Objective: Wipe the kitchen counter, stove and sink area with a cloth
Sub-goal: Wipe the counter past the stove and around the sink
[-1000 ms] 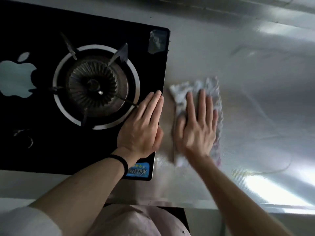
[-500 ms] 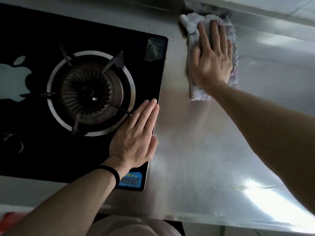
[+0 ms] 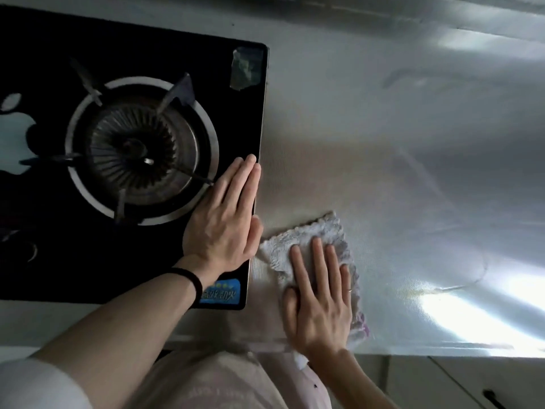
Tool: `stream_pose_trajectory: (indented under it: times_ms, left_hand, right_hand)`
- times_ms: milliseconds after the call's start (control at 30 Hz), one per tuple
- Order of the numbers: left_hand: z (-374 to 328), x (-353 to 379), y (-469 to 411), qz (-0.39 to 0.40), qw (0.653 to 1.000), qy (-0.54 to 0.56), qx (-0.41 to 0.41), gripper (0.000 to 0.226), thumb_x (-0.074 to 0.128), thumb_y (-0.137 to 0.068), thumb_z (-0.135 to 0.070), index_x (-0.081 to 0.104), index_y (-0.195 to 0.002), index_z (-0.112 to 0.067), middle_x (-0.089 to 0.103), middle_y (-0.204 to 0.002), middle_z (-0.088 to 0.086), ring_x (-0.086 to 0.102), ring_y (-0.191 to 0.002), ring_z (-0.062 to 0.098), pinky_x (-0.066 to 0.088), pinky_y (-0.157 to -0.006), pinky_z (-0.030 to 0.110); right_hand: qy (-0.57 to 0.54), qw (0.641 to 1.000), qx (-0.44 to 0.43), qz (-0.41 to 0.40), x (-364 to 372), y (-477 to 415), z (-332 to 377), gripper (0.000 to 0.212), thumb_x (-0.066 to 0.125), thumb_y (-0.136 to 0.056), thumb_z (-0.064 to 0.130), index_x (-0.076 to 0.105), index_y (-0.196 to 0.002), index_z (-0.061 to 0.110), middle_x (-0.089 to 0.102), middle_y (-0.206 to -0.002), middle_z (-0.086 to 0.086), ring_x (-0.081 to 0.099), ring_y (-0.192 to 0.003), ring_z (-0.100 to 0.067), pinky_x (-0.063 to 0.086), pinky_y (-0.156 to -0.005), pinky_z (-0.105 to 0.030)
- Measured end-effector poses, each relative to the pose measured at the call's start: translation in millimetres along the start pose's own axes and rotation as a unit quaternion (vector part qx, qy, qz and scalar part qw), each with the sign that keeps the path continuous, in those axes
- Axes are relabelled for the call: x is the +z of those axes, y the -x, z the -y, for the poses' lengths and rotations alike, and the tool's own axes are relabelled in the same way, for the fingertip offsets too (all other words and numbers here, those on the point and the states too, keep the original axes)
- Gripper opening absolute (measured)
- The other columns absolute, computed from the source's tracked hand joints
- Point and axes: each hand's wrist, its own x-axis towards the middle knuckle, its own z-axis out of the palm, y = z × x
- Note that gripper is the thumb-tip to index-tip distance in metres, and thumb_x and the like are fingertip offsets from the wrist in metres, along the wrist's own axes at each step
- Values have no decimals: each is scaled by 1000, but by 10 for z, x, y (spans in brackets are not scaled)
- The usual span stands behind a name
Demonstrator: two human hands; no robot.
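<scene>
Half a second ago your right hand (image 3: 320,293) had the cloth (image 3: 323,231) up against the back wall (image 3: 383,16); now it has dragged it down to the near lip of the steel counter (image 3: 398,172). That is one full back-to-front pass on the strip just right of the gas stove (image 3: 88,276). The fingers are straight and a little spread, pressing the cloth flat rather than gripping it, and the heel of the hand sits about over the front edge (image 3: 427,351). Your left hand (image 3: 224,219) hasn't shifted: palm down, fingers together, braced on the stove's right margin beside the burner (image 3: 135,149), thumb hanging over the glass edge. I'd say this lane is done and the stroke has nowhere left to run towards you. The cloth's lower corner is already at the lip, so another pull may drop it off. Its left corner is almost touching your left thumb and the stove rim, so that side is tight too. Your room is all to the right, a wide stretch of bare steel out to the glare patch (image 3: 460,317). The stove top looks unwiped as yet, and the sink is out of view.
</scene>
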Motion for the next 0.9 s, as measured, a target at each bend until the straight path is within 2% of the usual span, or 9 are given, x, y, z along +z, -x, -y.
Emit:
stream_pose_trajectory:
  times_ms: [133,267,400,500,633,733,833,900]
  left_hand:
    - [2,4,-3,1,1000,-5,-6,82,52,-87,-26,31,-162,2,28,-172,15,28,-158,30,11,-130,32]
    - [-2,6,-14,-2,1000,-6,-9,80,52,-88,-24,32,-162,0,29,-172,13,29,-158,28,9,-128,26]
    - [-10,18,-34,-9,1000,-16,-15,82,53,-86,-26,35,-161,0,32,-171,13,31,-157,27,-4,-126,20]
    - [-8,34,-38,-20,1000,-16,-13,84,54,-85,-27,34,-161,0,32,-171,13,31,-157,27,-5,-128,21]
    - [11,31,-22,-24,1000,-19,-7,82,53,-86,-26,34,-161,1,32,-170,14,31,-157,28,-2,-128,23]
    - [3,42,0,-20,1000,-11,-7,81,51,-88,-26,33,-161,0,31,-171,14,29,-157,29,14,-129,30]
    - [12,55,9,-20,1000,8,-6,78,47,-90,-26,31,-162,1,29,-171,15,28,-158,30,28,-127,40]
    - [13,59,20,-18,1000,8,-4,80,48,-89,-26,29,-162,1,28,-171,15,27,-158,31,23,-128,39]
  right_hand:
    - [14,999,-38,-25,-123,-700,-185,66,41,-101,43,28,-165,34,18,-176,-2,15,-163,-25,10,-132,-47]
    - [20,995,10,-97,-350,-1771,-387,63,43,-101,41,35,-163,34,26,-174,-3,21,-161,-26,19,-130,-48]
    - [17,992,43,-115,-619,-2795,-520,62,36,-103,44,30,-165,35,22,-175,-3,18,-162,-25,14,-132,-47]
    - [8,989,75,-125,-739,-3245,-557,66,32,-99,48,29,-165,38,21,-175,-1,17,-162,-23,12,-132,-43]
    - [14,989,84,-117,-740,-3300,-549,65,28,-101,47,25,-165,38,19,-176,-1,15,-163,-21,10,-132,-39]
    - [6,988,96,-119,-674,-3042,-494,63,29,-103,46,26,-165,38,18,-176,1,15,-163,-20,10,-132,-39]
    - [-3,985,106,-138,-535,-2418,-341,60,34,-106,44,30,-165,35,21,-175,0,18,-162,-22,13,-131,-40]
    - [-3,982,111,-153,-394,-1790,-248,59,39,-107,42,32,-164,33,24,-174,-1,20,-162,-21,17,-131,-42]
